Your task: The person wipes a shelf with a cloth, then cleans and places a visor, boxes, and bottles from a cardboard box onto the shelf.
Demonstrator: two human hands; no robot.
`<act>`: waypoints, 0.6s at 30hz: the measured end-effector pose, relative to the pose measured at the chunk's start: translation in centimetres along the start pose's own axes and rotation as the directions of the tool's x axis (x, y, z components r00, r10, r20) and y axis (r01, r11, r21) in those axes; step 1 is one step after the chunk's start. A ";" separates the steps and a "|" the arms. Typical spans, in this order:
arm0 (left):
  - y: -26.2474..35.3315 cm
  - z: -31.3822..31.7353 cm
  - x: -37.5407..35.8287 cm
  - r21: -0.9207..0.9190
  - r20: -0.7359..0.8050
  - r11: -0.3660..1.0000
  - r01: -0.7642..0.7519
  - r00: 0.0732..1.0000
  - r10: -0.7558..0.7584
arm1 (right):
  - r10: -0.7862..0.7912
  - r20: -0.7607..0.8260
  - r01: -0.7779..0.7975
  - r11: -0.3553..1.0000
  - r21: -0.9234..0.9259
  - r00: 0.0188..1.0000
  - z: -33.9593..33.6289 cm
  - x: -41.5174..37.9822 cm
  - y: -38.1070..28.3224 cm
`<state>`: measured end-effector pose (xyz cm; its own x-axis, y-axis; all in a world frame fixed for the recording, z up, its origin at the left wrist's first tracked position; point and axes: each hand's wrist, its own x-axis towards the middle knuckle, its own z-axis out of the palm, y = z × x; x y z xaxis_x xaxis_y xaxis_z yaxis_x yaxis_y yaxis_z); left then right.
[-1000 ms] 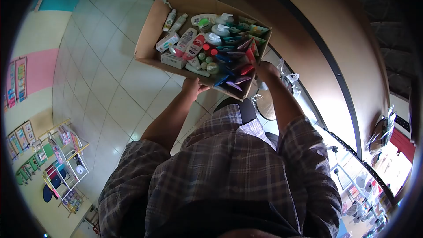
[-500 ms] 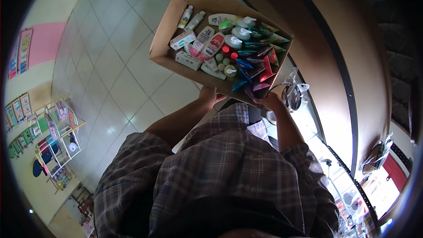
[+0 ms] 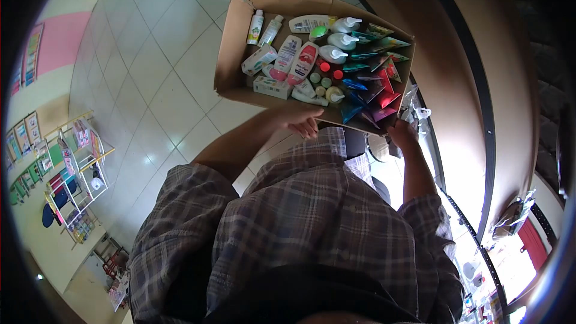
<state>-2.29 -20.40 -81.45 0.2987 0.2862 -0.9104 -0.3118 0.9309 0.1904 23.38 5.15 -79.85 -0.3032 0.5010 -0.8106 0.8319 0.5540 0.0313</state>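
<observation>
A cardboard box (image 3: 231, 54) without a closed lid lies ahead of me, filled with toiletries. My right hand (image 3: 404, 132) grips its near right corner. Just outside its near wall is my left hand (image 3: 300, 121), fingers loosely curved and apart, with nothing visible in them. Inside the box, a red-labelled bottle (image 3: 303, 63) and a white-and-pink bottle (image 3: 287, 57) lie in the middle. Several pump bottles, among them a white one (image 3: 333, 54), are grouped beside them. Pouches, including a red one (image 3: 387, 97), stand along the right side. A small white carton (image 3: 272, 87) sits near the front.
Brown shelving (image 3: 456, 78) with dark metal edges runs close along the right. Pale tiled floor (image 3: 162, 84) spreads out to the left. A white wire rack (image 3: 81, 174) with goods stands farther left. A clear plastic-wrapped item (image 3: 513, 213) is at the far right.
The box has shifted to the right in view, and my right hand with it. My left hand has come right and up beside the near wall, its fingers now more visible.
</observation>
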 end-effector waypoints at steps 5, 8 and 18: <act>-4.3 -15.5 7.1 0.843 -0.532 0.512 0.165 0.398 0.748 | -0.032 0.063 0.038 0.995 -0.091 0.997 -1.4 -1.0 -0.9; -3.0 -15.2 3.4 0.492 -0.784 0.843 0.219 0.532 0.319 | -0.146 0.152 0.174 0.966 -0.189 0.978 -3.6 -1.2 -0.9; -1.9 -13.4 4.1 0.707 -0.628 0.644 0.294 0.680 0.379 | -0.556 0.082 0.348 0.621 0.703 0.827 -5.2 -0.9 -13.0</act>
<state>-12.55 -24.04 -90.46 -0.4812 0.4047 -0.7776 0.5242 0.8438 0.1148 10.40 0.93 -76.49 -0.6754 0.0521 -0.7356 0.7375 0.0510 -0.6734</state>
